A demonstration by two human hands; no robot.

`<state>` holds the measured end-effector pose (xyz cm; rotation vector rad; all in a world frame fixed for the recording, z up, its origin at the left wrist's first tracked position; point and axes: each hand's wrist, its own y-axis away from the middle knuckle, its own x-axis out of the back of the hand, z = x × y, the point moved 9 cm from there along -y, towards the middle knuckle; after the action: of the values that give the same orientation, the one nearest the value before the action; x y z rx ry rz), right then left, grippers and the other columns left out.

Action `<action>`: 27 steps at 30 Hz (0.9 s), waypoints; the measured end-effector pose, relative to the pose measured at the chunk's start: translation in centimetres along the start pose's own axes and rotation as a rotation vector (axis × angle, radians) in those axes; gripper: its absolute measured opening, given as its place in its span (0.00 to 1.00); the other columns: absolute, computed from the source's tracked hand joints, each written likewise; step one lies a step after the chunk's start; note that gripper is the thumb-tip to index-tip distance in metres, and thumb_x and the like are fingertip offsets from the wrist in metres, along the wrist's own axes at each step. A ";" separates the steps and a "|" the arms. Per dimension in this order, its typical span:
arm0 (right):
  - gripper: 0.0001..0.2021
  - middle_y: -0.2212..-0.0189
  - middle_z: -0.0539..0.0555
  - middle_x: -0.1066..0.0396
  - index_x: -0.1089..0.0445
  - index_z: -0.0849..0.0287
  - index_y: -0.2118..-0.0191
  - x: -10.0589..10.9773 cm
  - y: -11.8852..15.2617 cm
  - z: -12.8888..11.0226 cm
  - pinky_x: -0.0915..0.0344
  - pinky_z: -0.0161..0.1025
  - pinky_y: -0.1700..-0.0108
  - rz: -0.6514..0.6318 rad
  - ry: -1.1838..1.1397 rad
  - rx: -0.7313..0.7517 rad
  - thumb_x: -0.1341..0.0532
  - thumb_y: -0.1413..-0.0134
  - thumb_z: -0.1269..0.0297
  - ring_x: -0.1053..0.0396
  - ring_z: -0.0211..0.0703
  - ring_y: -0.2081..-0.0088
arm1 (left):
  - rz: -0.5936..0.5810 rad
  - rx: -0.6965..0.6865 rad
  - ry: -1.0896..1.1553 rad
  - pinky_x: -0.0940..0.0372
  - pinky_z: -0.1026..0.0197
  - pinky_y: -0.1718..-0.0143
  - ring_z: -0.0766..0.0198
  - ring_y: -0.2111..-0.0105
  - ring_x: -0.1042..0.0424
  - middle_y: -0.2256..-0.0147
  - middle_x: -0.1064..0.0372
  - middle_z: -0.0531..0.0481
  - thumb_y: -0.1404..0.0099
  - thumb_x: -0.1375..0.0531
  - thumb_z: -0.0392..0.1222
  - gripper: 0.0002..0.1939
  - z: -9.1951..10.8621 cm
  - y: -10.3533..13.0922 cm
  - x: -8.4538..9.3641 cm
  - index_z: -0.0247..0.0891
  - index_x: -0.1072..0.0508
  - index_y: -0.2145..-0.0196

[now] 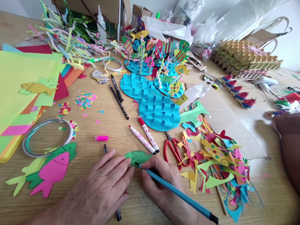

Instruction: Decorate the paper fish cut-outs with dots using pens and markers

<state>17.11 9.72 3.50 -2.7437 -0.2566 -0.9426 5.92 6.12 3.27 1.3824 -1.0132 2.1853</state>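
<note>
A green paper fish with dark marks lies on the table between my hands. My right hand grips a blue pen, its dark tip touching the fish. Fingers of my left hand rest on the fish's left end and the table, nearly flat and slightly apart. Partly under that hand lies a black pen. Just beyond the fish are two patterned markers and a pink cap. Red-handled scissors lie to the right, partly under paper scraps.
Cut paper fish and a tape roll lie left, near stacked coloured paper. Scraps pile at right. Blue scaled discs, glue bottles and egg cartons stand farther back. Another person's arm reaches in at right.
</note>
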 end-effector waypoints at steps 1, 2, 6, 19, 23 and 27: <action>0.05 0.84 0.42 0.39 0.36 0.57 0.71 -0.1 0.0 0.1 0.46 0.28 0.81 -0.002 -0.002 -0.002 0.45 0.49 0.73 0.42 0.32 0.84 | 0.001 0.003 0.005 0.57 0.54 0.35 0.59 0.48 0.34 0.51 0.28 0.47 0.25 0.53 0.41 0.18 0.0 0.0 0.0 0.32 0.27 0.50; 0.05 0.84 0.42 0.39 0.37 0.57 0.72 -0.1 0.1 0.1 0.46 0.28 0.81 -0.002 -0.005 -0.001 0.45 0.49 0.73 0.42 0.32 0.84 | 0.008 0.007 0.010 0.57 0.55 0.35 0.59 0.48 0.34 0.51 0.28 0.47 0.25 0.53 0.41 0.18 -0.1 0.0 0.1 0.32 0.27 0.51; 0.05 0.83 0.43 0.38 0.37 0.56 0.72 0.0 0.1 0.1 0.46 0.28 0.81 -0.001 -0.003 0.005 0.45 0.49 0.74 0.42 0.31 0.84 | 0.016 0.011 -0.005 0.56 0.55 0.36 0.59 0.48 0.34 0.51 0.28 0.48 0.26 0.51 0.42 0.17 -0.1 -0.2 0.5 0.33 0.27 0.51; 0.05 0.84 0.44 0.37 0.36 0.57 0.72 0.6 0.0 0.1 0.46 0.28 0.81 0.017 -0.026 -0.022 0.45 0.48 0.72 0.42 0.32 0.84 | 0.012 -0.012 -0.035 0.55 0.54 0.36 0.59 0.49 0.33 0.52 0.28 0.47 0.26 0.52 0.40 0.17 0.2 -0.3 0.4 0.33 0.26 0.51; 0.05 0.84 0.43 0.39 0.37 0.57 0.72 1.3 0.1 0.2 0.46 0.28 0.82 0.048 -0.058 -0.044 0.46 0.49 0.72 0.42 0.32 0.84 | 0.004 0.002 -0.017 0.56 0.54 0.36 0.58 0.48 0.34 0.52 0.28 0.48 0.26 0.52 0.41 0.17 0.0 -0.2 0.3 0.34 0.26 0.51; 0.05 0.84 0.43 0.39 0.37 0.57 0.72 1.2 0.3 0.2 0.46 0.28 0.81 0.021 -0.035 -0.034 0.46 0.49 0.73 0.41 0.32 0.83 | -0.008 -0.027 -0.041 0.52 0.52 0.37 0.58 0.48 0.34 0.51 0.29 0.47 0.28 0.50 0.38 0.15 0.1 -0.2 0.2 0.35 0.27 0.50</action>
<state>18.25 9.57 4.10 -2.7901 -0.2197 -0.9023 6.06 6.14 3.52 1.4220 -1.0455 2.1379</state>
